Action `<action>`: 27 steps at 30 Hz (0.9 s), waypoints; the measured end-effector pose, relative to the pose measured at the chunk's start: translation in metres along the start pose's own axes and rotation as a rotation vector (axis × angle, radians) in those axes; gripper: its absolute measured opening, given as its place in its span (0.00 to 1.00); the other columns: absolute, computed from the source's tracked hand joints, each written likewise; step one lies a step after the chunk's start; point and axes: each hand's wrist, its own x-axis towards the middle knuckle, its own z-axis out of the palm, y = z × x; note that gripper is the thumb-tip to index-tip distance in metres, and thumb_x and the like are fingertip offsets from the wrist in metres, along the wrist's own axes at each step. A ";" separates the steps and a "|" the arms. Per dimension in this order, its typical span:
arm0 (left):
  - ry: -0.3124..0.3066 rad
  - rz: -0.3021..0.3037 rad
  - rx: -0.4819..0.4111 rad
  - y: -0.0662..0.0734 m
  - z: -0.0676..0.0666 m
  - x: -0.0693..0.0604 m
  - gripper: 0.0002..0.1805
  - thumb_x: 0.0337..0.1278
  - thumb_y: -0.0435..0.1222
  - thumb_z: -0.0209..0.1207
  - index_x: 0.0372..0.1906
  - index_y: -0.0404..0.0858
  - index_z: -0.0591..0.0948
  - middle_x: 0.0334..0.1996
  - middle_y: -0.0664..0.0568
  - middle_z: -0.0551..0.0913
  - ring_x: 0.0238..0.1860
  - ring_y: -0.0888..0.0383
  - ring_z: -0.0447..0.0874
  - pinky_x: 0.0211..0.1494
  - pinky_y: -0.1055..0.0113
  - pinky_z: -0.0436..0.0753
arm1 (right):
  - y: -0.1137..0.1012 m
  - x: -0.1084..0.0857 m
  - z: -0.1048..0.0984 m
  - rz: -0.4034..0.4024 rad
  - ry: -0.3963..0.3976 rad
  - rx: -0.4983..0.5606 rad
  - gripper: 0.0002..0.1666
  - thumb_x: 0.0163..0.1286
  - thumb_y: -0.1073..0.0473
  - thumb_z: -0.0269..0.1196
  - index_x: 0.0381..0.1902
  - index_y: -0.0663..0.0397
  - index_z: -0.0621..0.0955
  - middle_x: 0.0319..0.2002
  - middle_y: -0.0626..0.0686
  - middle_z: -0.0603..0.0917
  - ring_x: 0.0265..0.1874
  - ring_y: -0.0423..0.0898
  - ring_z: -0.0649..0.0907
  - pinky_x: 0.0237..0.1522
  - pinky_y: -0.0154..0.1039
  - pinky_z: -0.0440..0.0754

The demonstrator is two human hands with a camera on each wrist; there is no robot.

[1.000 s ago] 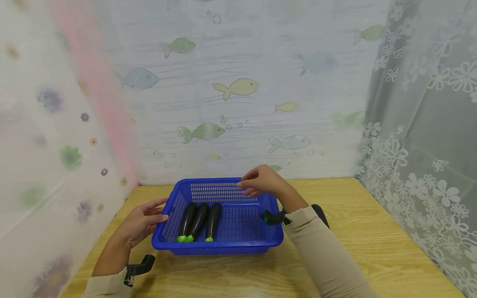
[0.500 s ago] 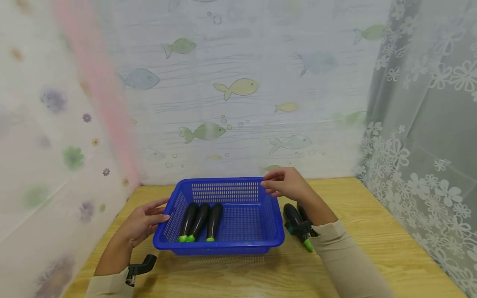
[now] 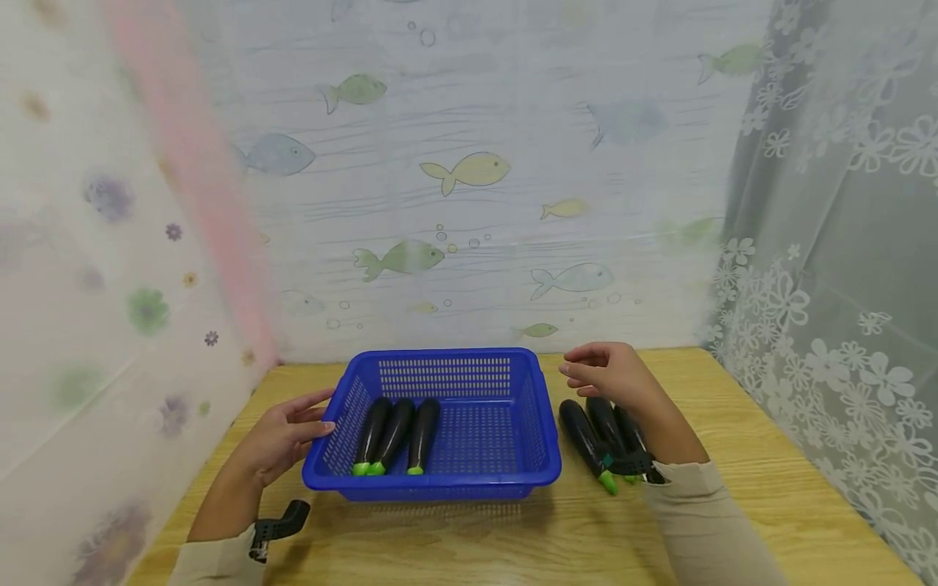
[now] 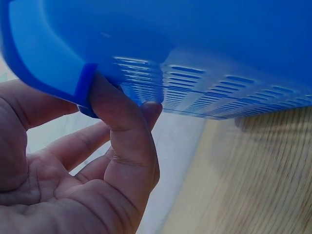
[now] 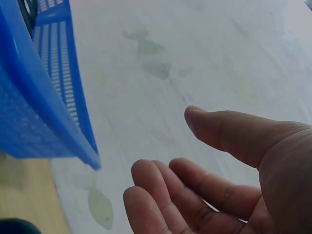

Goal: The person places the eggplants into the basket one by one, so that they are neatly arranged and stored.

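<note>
A blue perforated basket [image 3: 469,480] stands on the table with three dark eggplants [image 3: 396,435] lying side by side in its left half, green ends toward the front. My left hand [image 3: 282,435] grips the basket's left rim; in the left wrist view the fingers of that hand [image 4: 97,161] curl round the blue rim [image 4: 44,63]. Right of the basket, my right hand [image 3: 615,378] hovers with relaxed fingers and holds nothing, above several more eggplants [image 3: 582,431]. The right wrist view has the hand [image 5: 219,180] beside the basket's edge [image 5: 53,112], thumb apart from the fingers.
The wooden table [image 3: 454,553] reaches back to a wall covering with fish drawings [image 3: 469,268]. A flowered sheet [image 3: 95,325] hangs at the left, and a lace-patterned curtain [image 3: 843,325] at the right.
My right hand has moved right, from above the basket to above the eggplants outside it, which have come into view. The left hand keeps its hold on the rim.
</note>
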 end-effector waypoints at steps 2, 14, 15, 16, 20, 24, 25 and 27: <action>0.000 0.001 0.001 0.000 0.000 0.000 0.44 0.67 0.33 0.66 0.82 0.37 0.57 0.71 0.33 0.73 0.56 0.49 0.88 0.58 0.52 0.88 | 0.003 -0.004 -0.006 0.008 0.011 -0.003 0.33 0.71 0.45 0.69 0.64 0.62 0.79 0.58 0.64 0.85 0.49 0.53 0.89 0.51 0.49 0.90; -0.003 0.007 -0.003 0.000 0.001 0.002 0.45 0.67 0.33 0.66 0.82 0.37 0.56 0.70 0.35 0.74 0.57 0.49 0.88 0.58 0.52 0.87 | 0.031 -0.009 -0.043 0.075 0.055 -0.060 0.40 0.74 0.40 0.65 0.72 0.62 0.73 0.66 0.66 0.79 0.60 0.60 0.84 0.55 0.47 0.88; -0.005 0.007 -0.005 -0.001 0.001 0.002 0.45 0.67 0.33 0.66 0.82 0.37 0.56 0.70 0.35 0.75 0.57 0.49 0.88 0.58 0.52 0.87 | 0.035 -0.009 -0.045 0.086 0.054 -0.056 0.41 0.74 0.40 0.65 0.72 0.62 0.73 0.66 0.66 0.79 0.61 0.60 0.84 0.56 0.48 0.88; -0.005 0.008 -0.006 -0.001 0.001 0.002 0.45 0.67 0.33 0.66 0.82 0.37 0.57 0.70 0.35 0.75 0.57 0.48 0.88 0.58 0.52 0.87 | 0.039 -0.008 -0.048 0.097 0.052 -0.047 0.41 0.74 0.40 0.65 0.72 0.62 0.72 0.67 0.66 0.78 0.61 0.60 0.83 0.57 0.49 0.88; -0.004 0.009 -0.005 -0.002 0.001 0.001 0.44 0.67 0.33 0.66 0.82 0.37 0.57 0.70 0.35 0.74 0.57 0.48 0.88 0.58 0.52 0.88 | 0.054 -0.008 -0.056 0.153 0.042 -0.026 0.43 0.74 0.41 0.65 0.74 0.65 0.70 0.70 0.68 0.74 0.61 0.60 0.83 0.57 0.48 0.88; -0.007 0.012 -0.002 -0.002 0.000 0.000 0.45 0.67 0.33 0.66 0.82 0.37 0.56 0.70 0.34 0.74 0.57 0.49 0.88 0.58 0.51 0.87 | 0.068 -0.009 -0.062 0.223 0.047 -0.035 0.45 0.73 0.41 0.66 0.73 0.68 0.69 0.70 0.70 0.73 0.61 0.60 0.83 0.53 0.45 0.89; -0.009 0.012 -0.002 -0.001 0.000 0.000 0.45 0.67 0.33 0.66 0.82 0.37 0.56 0.70 0.34 0.74 0.57 0.49 0.87 0.58 0.51 0.87 | 0.071 -0.010 -0.064 0.240 0.049 -0.039 0.45 0.73 0.41 0.66 0.73 0.68 0.69 0.70 0.70 0.73 0.62 0.60 0.83 0.53 0.45 0.89; -0.010 0.012 -0.003 -0.001 0.000 0.000 0.45 0.67 0.33 0.66 0.82 0.37 0.56 0.71 0.33 0.73 0.57 0.49 0.87 0.59 0.52 0.87 | 0.076 -0.011 -0.066 0.271 0.048 -0.048 0.46 0.73 0.40 0.66 0.73 0.69 0.69 0.71 0.71 0.72 0.63 0.61 0.82 0.53 0.45 0.89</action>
